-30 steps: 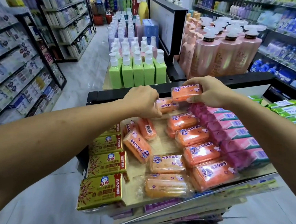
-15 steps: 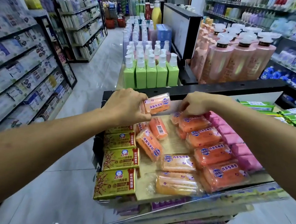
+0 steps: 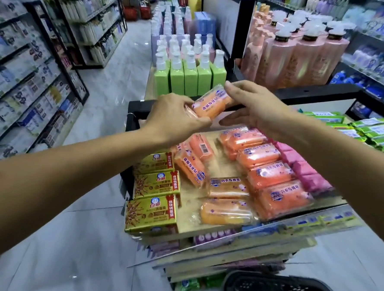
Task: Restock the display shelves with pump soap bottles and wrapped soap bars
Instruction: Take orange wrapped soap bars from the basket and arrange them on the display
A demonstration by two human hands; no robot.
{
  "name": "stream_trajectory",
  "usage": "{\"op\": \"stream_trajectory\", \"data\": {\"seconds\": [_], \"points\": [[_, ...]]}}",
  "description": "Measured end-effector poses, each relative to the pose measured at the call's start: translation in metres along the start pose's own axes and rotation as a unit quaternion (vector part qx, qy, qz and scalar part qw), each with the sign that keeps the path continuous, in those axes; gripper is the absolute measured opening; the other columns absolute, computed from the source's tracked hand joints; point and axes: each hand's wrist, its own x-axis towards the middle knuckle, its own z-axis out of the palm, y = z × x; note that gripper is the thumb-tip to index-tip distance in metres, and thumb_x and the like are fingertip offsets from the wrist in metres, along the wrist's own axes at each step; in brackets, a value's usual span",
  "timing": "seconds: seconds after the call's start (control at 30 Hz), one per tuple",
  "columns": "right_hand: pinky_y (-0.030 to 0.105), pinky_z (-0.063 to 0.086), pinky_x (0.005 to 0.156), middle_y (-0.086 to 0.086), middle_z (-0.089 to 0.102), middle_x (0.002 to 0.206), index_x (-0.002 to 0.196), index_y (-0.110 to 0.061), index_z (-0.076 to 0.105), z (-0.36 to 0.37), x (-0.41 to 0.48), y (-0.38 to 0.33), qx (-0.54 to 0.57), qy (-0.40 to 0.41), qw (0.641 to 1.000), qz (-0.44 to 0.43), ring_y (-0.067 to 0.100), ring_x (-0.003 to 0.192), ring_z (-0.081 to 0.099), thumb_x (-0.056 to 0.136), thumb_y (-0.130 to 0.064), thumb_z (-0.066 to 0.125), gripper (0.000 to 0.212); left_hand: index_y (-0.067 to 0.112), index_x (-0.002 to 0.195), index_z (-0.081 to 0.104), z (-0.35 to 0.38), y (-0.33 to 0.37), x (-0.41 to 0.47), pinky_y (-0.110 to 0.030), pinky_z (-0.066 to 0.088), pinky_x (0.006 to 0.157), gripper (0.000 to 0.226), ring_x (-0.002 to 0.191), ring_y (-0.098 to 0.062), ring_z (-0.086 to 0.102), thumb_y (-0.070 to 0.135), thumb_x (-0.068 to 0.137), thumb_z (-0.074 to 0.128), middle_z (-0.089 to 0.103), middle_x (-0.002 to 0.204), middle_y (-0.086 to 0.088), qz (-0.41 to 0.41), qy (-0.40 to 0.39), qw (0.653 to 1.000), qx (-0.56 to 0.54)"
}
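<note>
Head view: a wrapped orange soap bar (image 3: 211,103) is held clear above the back of the display shelf (image 3: 191,203), its left end pinched in the grip of the left hand (image 3: 177,119), while the right hand (image 3: 258,111) is spread, straight fingers laid against the other end. It is probably being squared for setting down in line with the orange row (image 3: 272,172), ranked label-up beside the pink bars (image 3: 304,168). Several loose bars (image 3: 192,167) are seen askew on the bare board.
</note>
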Motion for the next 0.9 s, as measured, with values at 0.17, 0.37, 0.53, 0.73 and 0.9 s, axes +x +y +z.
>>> {"op": "stream_trajectory", "data": {"seconds": [0.17,0.37,0.53,0.73,0.9], "points": [[0.037,0.06,0.07,0.016,0.066,0.107,0.126,-0.009,0.054,0.019,-0.023,-0.002,0.11,0.079,0.99,-0.029,0.023,0.077,0.072,0.095,-0.006,0.062,0.033,0.026,0.073,0.074,0.013,0.027,-0.011,-0.025,0.046,0.055,0.027,0.058,-0.005,0.064,0.051,0.064,0.08,0.07,0.064,0.007,-0.026,-0.014,0.996,-0.086],[0.027,0.055,0.055,0.005,0.069,0.087,0.124,-0.018,0.056,-0.006,-0.039,-0.01,0.101,0.011,0.995,-0.008,0.013,0.064,0.065,0.095,0.001,0.054,0.035,0.021,0.076,0.073,0.008,0.035,-0.028,-0.021,0.052,0.055,0.037,0.061,-0.002,0.064,0.053,0.059,0.082,0.069,0.063,0.011,0.033,-0.287,0.94,0.181],[0.024,0.045,0.059,0.008,0.064,0.081,0.123,-0.025,0.063,-0.012,-0.062,0.002,-0.165,-0.163,0.972,0.027,0.013,0.065,0.055,0.099,-0.002,0.05,0.035,0.028,0.087,0.07,0.012,0.041,-0.06,-0.023,0.038,0.05,0.041,0.067,-0.005,0.06,0.064,0.067,0.076,0.065,0.07,0.014,0.118,-0.425,0.84,0.315],[0.017,0.042,0.082,-0.014,0.065,0.108,0.127,-0.029,0.061,0.006,-0.079,0.019,-0.304,-0.212,0.928,0.048,-0.007,0.089,0.056,0.103,-0.008,0.046,0.035,0.025,0.089,0.069,0.017,0.043,-0.084,-0.025,0.038,0.05,0.041,0.059,-0.006,0.047,0.064,0.077,0.066,0.05,0.062,0.011,0.233,-0.33,0.834,0.375],[0.018,0.037,0.103,-0.014,0.049,0.144,0.148,-0.03,0.04,0.015,-0.092,0.016,-0.478,-0.252,0.841,-0.015,-0.005,0.123,0.046,0.086,-0.048,0.062,0.068,0.02,0.079,0.065,0.015,0.041,-0.111,-0.022,0.028,0.04,0.028,0.045,-0.005,0.034,0.048,0.079,0.066,0.034,0.054,0.009,0.295,-0.247,0.85,0.36]]}}
